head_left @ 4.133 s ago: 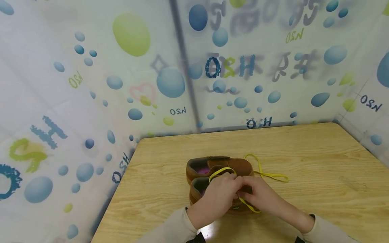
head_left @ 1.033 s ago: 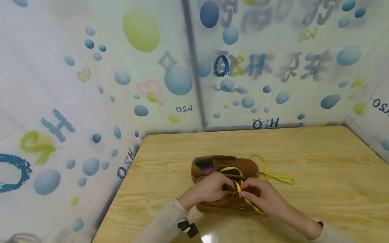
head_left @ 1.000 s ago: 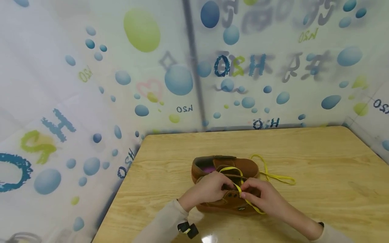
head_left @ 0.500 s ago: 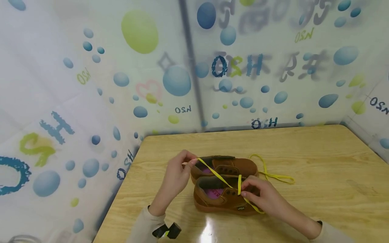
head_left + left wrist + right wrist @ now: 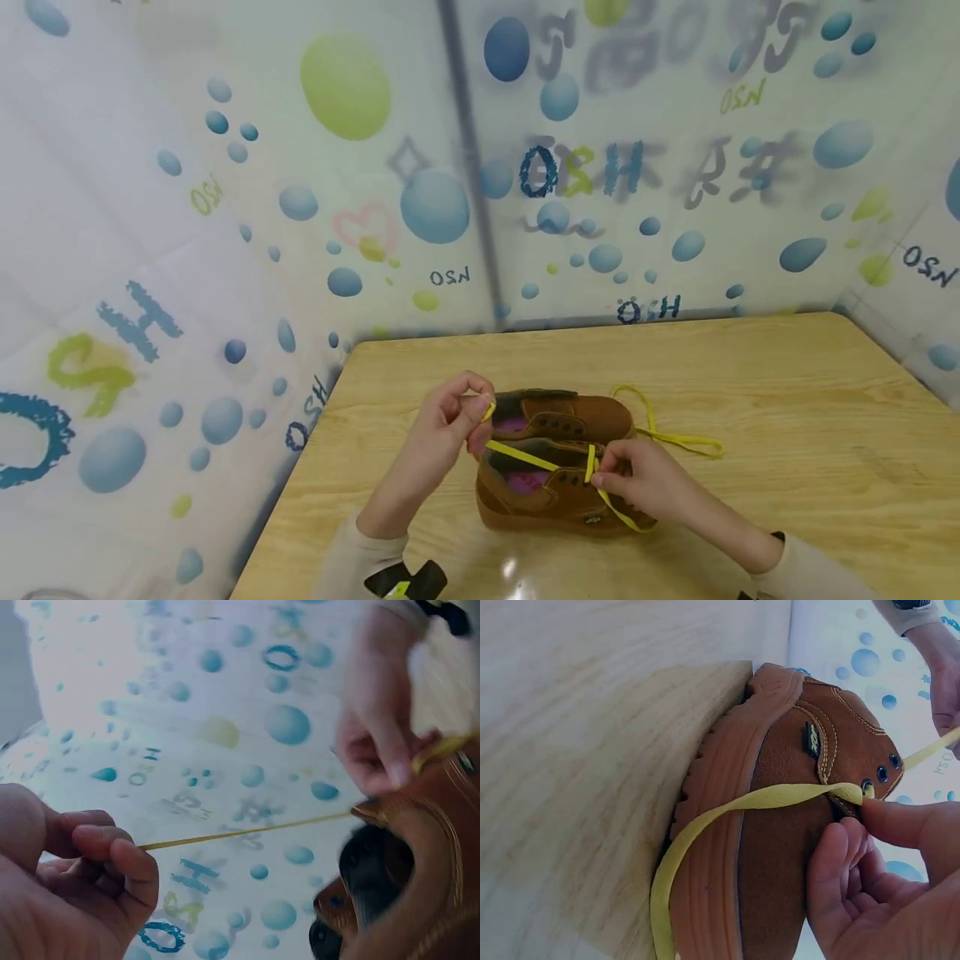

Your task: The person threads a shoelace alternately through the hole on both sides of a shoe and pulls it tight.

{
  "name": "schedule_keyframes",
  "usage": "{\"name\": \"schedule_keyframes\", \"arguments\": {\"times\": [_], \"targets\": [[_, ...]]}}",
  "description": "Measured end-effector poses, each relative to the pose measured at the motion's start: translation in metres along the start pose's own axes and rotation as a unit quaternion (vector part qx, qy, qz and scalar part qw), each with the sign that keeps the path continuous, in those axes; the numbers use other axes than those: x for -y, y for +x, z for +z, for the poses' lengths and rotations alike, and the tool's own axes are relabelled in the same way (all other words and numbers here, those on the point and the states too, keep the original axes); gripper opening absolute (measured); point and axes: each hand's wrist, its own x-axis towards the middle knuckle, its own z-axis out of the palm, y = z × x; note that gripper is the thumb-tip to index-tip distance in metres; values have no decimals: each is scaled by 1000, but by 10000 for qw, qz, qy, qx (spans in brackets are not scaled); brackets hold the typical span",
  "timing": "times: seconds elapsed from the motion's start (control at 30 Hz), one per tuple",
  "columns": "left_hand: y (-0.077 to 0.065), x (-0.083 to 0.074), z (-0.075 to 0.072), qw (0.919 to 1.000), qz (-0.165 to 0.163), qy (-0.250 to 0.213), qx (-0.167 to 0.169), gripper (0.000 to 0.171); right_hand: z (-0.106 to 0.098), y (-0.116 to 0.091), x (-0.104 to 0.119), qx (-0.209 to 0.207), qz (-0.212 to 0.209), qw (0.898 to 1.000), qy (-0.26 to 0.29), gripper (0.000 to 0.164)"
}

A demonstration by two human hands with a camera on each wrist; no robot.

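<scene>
A brown low shoe [image 5: 532, 518] stands nearest me, its toe pointing right, with a yellow shoelace [image 5: 525, 457] through its eyelets. My left hand [image 5: 435, 429] pinches the lace beyond the heel; the left wrist view shows that stretch of lace [image 5: 247, 830] running straight to the shoe. At the front eyelets my right hand [image 5: 652, 479] pinches the lace. In the right wrist view its thumb lies at an eyelet, while a loose length of lace [image 5: 772, 796] hangs over the shoe's side and sole. The lace's tip in my left hand is mostly hidden by fingers.
Behind the near shoe stands a second brown shoe [image 5: 603, 414], parallel to it. Another yellow lace [image 5: 678, 437] trails from its toe across the wooden table [image 5: 787, 400]. A wall covering [image 5: 600, 217] printed with bubbles rises at the table's back edge.
From inside the near shoe's opening, my left hand has moved left past the heel, drawing the lace out straight. My right hand has stayed at the eyelets.
</scene>
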Motion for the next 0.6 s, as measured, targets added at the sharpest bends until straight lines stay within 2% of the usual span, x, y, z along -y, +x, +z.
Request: {"name": "schedule_keyframes", "arguments": {"times": [0.07,0.1,0.17,0.23,0.3,0.37,0.43,0.5,0.53,0.6], "targets": [[-3,-5,-4,9952,-242,953,-7,20,-1,3,1,144,140,9998,74,15],[-3,-6,-5,9875,-408,1519,69,19,-1,4,2,192,190,9996,98,16],[-1,-2,-4,9625,-710,2599,321,18,-1,4,2,207,239,9994,173,16],[1,3,-1,9306,-941,3491,578,18,-1,3,2,176,251,9994,173,16],[2,8,2,9022,-1065,4063,981,16,-1,3,2,168,223,9995,144,15],[3,12,4,8811,-1143,4371,1398,15,-1,4,1,184,207,9995,127,14],[3,14,4,8715,-1211,4438,1698,14,-2,4,1,216,189,9995,103,15],[3,16,3,8704,-1117,4412,1874,16,-2,5,0,267,165,9994,111,15],[4,17,1,8739,-997,4353,1919,16,-2,5,0,296,159,9994,123,16],[4,17,-4,8882,-789,4117,1878,18,-3,6,0,331,156,9993,117,17]]}}
